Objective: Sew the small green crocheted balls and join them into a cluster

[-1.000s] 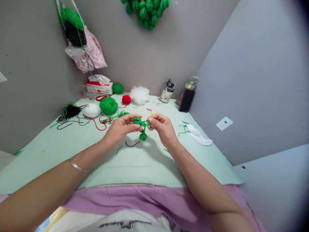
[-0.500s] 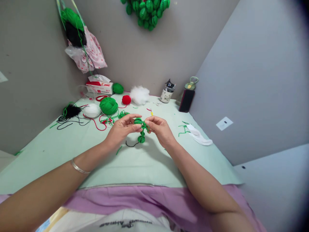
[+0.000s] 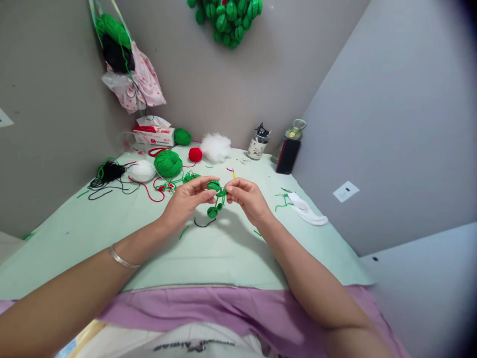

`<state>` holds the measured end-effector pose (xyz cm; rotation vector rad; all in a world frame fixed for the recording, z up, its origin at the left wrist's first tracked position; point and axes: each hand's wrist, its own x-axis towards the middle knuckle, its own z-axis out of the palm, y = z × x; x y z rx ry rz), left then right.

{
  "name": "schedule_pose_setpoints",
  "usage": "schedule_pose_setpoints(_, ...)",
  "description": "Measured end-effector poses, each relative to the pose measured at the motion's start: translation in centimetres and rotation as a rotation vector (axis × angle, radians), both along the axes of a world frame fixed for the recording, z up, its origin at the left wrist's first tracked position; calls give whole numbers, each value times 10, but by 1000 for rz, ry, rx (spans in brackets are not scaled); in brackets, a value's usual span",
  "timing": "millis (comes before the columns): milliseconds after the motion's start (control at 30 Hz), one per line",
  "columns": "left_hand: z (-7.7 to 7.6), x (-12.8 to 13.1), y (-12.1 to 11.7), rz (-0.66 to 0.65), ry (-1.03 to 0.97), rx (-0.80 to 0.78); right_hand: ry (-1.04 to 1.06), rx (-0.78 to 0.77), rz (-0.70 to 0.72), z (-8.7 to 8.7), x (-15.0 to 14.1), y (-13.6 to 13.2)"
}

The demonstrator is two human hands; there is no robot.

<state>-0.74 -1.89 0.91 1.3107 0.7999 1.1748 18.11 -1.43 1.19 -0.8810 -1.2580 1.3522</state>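
Note:
My left hand is closed on a small green crocheted ball with dark stripes, held between thumb and fingers above the table. From it dangle green cords and a second striped crocheted ball. Thumb and forefinger of my right hand pinch together at the green cord beside the first ball. A short black yarn scrap lies on the table beneath.
Behind my hands are a green yarn ball, white yarn, red yarn, white stuffing and red-handled scissors. Black yarn lies left. A phone leans at the back right, near a pen jar.
The dangling ball has swung slightly left and up, clear of the black scrap. My right hand has drawn a little away from the upper ball, and more of the green cords shows.

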Motion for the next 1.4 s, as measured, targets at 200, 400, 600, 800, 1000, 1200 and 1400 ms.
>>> schedule_pose_setpoints(200,-3,1,1,-15,-7,-26,20,1,1,-2,2,2)
schedule_pose_setpoints(400,-3,-2,3,-49,-11,-54,-52,84,14,1,3,1)
schedule_pose_setpoints(600,-3,-2,3,-91,23,-54,-283,332,-56,3,0,-5)
schedule_pose_setpoints(800,-6,-5,7,-93,33,-51,-547,594,-110,5,4,-9)
schedule_pose_setpoints(1000,-4,-9,10,-75,55,-39,-648,565,-10,16,15,-9)
schedule_pose_setpoints(1200,-1,-9,7,-79,137,15,-631,500,17,16,19,-8)
schedule_pose_setpoints(1400,3,-6,4,-76,177,3,-460,329,71,9,11,-6)
